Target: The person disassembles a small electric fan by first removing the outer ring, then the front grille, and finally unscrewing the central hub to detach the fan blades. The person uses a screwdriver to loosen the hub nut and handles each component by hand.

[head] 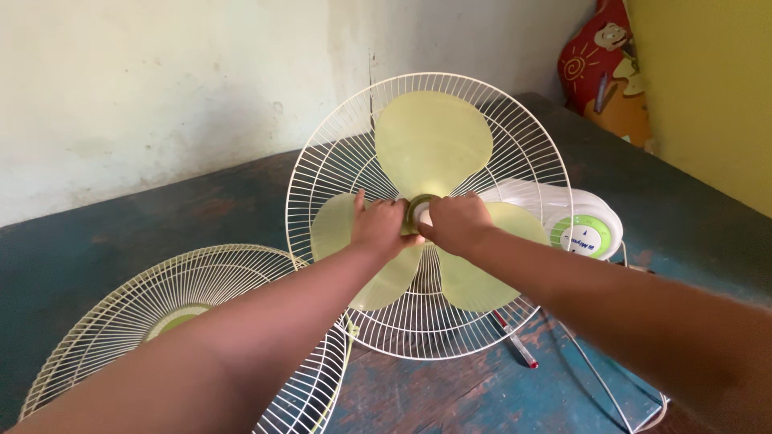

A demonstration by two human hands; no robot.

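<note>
With both hands at frame centre, the left hand (378,227) braces a yellow-green blade (433,138) with fingers pressed together, while the right hand (454,223) pinches the hub cap (418,210); turning it needs steady counter-hold.

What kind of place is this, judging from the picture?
Probably a plain room at home, used for repair: a worn blue table, a stained wall, and a dismantled fan with its blades exposed.

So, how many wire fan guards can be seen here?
2. The rear guard stands behind the yellow-green blades, on the fan. The front guard lies detached on the table, lower left.
</note>
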